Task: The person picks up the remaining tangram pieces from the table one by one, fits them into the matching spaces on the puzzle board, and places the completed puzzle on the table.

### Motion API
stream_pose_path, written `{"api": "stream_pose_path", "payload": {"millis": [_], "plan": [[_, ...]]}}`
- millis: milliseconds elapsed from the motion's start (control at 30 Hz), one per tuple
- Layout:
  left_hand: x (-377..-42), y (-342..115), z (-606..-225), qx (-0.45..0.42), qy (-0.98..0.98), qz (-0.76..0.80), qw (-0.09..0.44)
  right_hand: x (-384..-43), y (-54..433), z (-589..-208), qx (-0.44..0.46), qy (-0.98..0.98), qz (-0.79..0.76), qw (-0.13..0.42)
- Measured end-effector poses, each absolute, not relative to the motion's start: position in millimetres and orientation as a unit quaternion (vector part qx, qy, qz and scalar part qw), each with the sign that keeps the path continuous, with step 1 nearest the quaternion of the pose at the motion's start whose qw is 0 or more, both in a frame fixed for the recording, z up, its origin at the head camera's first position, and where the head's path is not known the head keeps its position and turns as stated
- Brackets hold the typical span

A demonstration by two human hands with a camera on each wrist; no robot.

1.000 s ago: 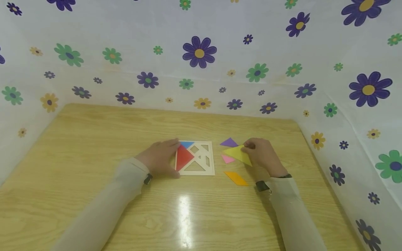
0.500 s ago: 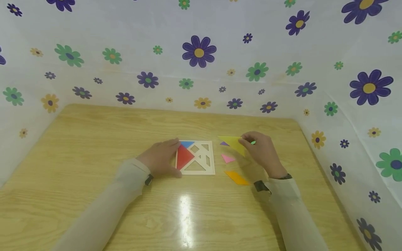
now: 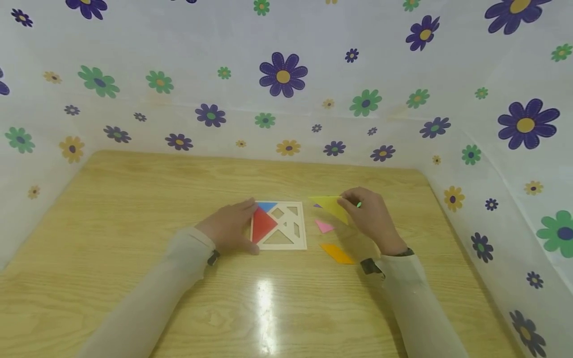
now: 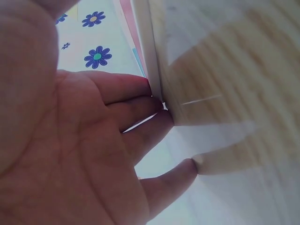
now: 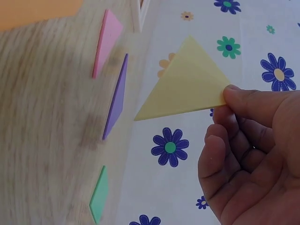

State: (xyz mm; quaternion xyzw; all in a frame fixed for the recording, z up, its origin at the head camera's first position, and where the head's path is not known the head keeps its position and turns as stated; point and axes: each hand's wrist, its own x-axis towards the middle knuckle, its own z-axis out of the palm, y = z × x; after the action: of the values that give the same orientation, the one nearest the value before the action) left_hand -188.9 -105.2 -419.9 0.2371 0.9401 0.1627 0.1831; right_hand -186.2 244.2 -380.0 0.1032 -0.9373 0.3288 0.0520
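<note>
My right hand (image 3: 369, 216) pinches a yellow triangle tile (image 5: 187, 84) at one corner between thumb and fingers, raised above the table. Left of it lies a square white tangram board (image 3: 302, 238) with cut-out openings. A red triangle (image 3: 263, 224) and a blue piece (image 3: 267, 206) sit in the board's left part. My left hand (image 3: 228, 226) rests along the board's left edge, fingers extended near the upper corner and thumb at the lower one. In the left wrist view the fingertips touch the board's edge and the table.
Right of the board lie a pink tile (image 3: 324, 226), an orange parallelogram (image 3: 337, 254) and a purple triangle (image 5: 117, 103), mostly covered by the yellow one in the head view. A green tile (image 5: 99, 194) lies under the right hand. Flower-printed cloth (image 3: 241, 94) borders the wooden table (image 3: 201, 318).
The right hand has lifted the yellow triangle and tipped it, shifting slightly away from me, so it now overlaps the purple tile. My left hand and the board have stayed put.
</note>
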Motion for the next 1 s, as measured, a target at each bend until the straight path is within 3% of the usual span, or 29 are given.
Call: {"api": "stream_pose_path", "payload": {"millis": [1000], "plan": [[-185.6, -104.3, -416.7, 0.237, 0.942, 0.165, 0.173, -189.2, 245.5, -386.0, 0.111, -0.953, 0.281, 0.020]]}}
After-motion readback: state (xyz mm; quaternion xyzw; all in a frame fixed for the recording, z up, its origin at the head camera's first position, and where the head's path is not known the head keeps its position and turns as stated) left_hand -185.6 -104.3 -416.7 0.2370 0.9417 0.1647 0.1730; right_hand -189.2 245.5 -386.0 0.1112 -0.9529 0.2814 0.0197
